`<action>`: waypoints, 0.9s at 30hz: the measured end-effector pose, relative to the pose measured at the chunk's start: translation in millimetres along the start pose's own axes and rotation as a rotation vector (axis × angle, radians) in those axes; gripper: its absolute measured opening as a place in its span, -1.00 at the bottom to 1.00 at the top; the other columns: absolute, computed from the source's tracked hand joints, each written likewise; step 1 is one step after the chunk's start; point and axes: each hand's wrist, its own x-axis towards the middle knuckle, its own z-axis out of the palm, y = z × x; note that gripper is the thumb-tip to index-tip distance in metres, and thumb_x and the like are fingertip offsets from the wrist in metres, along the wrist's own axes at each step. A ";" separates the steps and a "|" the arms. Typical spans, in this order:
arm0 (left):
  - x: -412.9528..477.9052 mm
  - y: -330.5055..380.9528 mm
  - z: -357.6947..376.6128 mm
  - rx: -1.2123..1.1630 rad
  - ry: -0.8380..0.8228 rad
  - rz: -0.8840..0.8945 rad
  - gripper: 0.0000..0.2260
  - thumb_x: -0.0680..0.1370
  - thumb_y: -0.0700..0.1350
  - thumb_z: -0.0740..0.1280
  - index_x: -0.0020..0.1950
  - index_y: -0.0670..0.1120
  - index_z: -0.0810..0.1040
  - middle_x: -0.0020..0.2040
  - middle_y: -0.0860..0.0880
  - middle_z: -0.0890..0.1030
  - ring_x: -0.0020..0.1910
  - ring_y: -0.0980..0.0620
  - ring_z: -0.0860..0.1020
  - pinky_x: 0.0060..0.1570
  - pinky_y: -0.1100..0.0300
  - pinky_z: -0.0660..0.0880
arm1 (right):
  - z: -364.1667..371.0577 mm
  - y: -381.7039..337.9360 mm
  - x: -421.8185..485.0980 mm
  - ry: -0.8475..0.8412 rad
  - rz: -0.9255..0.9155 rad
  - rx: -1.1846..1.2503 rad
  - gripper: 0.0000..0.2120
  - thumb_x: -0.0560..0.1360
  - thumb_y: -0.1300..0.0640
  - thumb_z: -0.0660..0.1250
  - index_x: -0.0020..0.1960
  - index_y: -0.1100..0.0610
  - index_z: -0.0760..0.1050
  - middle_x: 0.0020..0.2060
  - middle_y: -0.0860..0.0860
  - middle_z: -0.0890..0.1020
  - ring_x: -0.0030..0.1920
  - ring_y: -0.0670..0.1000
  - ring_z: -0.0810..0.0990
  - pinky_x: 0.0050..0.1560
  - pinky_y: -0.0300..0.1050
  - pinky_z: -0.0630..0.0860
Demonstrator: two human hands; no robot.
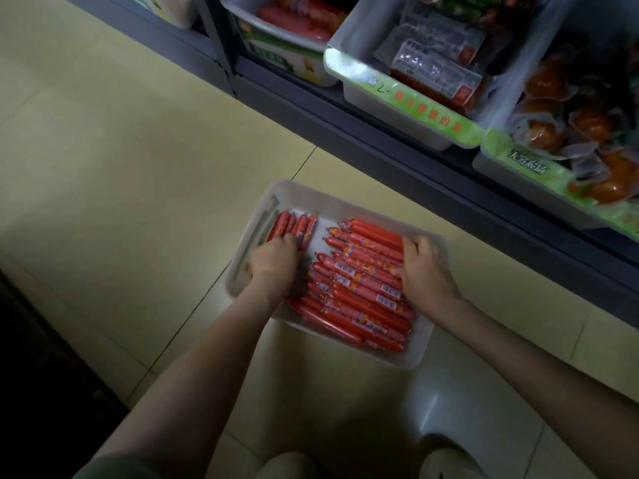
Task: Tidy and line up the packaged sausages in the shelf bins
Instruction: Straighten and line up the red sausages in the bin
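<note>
The left hand lay knuckles-up over the near ends of a small row of sausages, its fingers bent down among them. The right hand was curled against the right-hand ends of the large stack of sausages, with the thumb at their side. I cannot tell whether either hand gripped or only pushed.

Both groups sat in a white bin resting on the tiled floor, just in front of the shelf and not in it.

The large stack looked mostly done. Its sausages lay parallel in layers, long axes along the bin's longer side, with the clipped tips pointing toward the left hand. Those tips were staggered rather than flush, so some squaring up seemed left.

The small row held only a few pieces in the far left corner. They were turned at right angles to the stack, with their long axes along the shorter side. A strip of bare white bottom separated the two groups.

Judging from this, the left side needed filling or evening, and the bin still had to go back on the shelf. Up there, another bin of red sausages and some jumbled orange packs looked untouched.
</note>
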 end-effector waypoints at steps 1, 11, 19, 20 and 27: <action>0.9 1.2 0.4 0.036 0.019 0.024 -0.75 0.63 -0.02 0.15 0.26 -0.07 0.41 0.10 -0.10 0.61 -0.04 -0.12 0.63 -0.14 0.00 0.59 | -1.0 2.1 2.8 0.029 -0.013 -0.023 -0.47 0.49 0.08 0.39 0.36 0.27 0.33 0.18 0.20 0.41 0.23 0.21 0.37 0.25 0.04 0.28; -8.5 5.9 -3.8 -0.295 -0.009 0.016 -0.59 0.64 -0.01 0.11 0.44 -0.15 0.21 0.30 -0.17 0.48 0.08 -0.18 0.58 -0.08 0.00 0.48 | -23.2 3.1 -5.4 0.098 -0.001 0.165 -0.73 0.59 0.07 0.24 0.23 0.18 0.49 0.09 0.14 0.56 0.12 0.17 0.51 0.04 -0.03 0.43; -68.2 52.7 -63.5 -0.201 0.660 0.607 -0.69 0.52 -0.05 0.24 0.16 -0.19 0.54 0.06 -0.13 0.59 0.02 -0.09 0.54 0.10 0.07 0.37 | -70.7 -25.2 -20.0 -0.028 -0.337 0.305 -0.66 0.55 0.23 0.31 0.31 0.16 0.50 0.15 0.11 0.59 0.18 0.07 0.53 0.06 -0.34 0.28; -73.8 57.2 -67.6 -0.147 0.648 0.621 -0.72 0.48 -0.04 0.30 0.09 -0.18 0.56 -0.04 -0.12 0.62 -0.07 -0.09 0.58 0.01 0.10 0.41 | -77.6 -31.1 -25.7 -0.010 -0.361 0.346 -0.68 0.52 0.24 0.34 0.27 0.16 0.53 0.14 0.08 0.61 0.16 0.03 0.55 0.07 -0.39 0.29; -112.1 55.5 -89.9 -0.414 0.365 0.448 -0.78 0.61 -0.04 0.21 0.13 -0.17 0.45 -0.03 -0.16 0.58 -0.08 -0.19 0.56 -0.30 0.10 0.27 | -125.4 -44.9 -66.8 0.067 -0.241 0.851 -0.79 0.40 0.23 0.47 -0.11 -0.09 0.61 -0.15 -0.11 0.68 -0.13 -0.16 0.63 -0.09 -0.32 0.55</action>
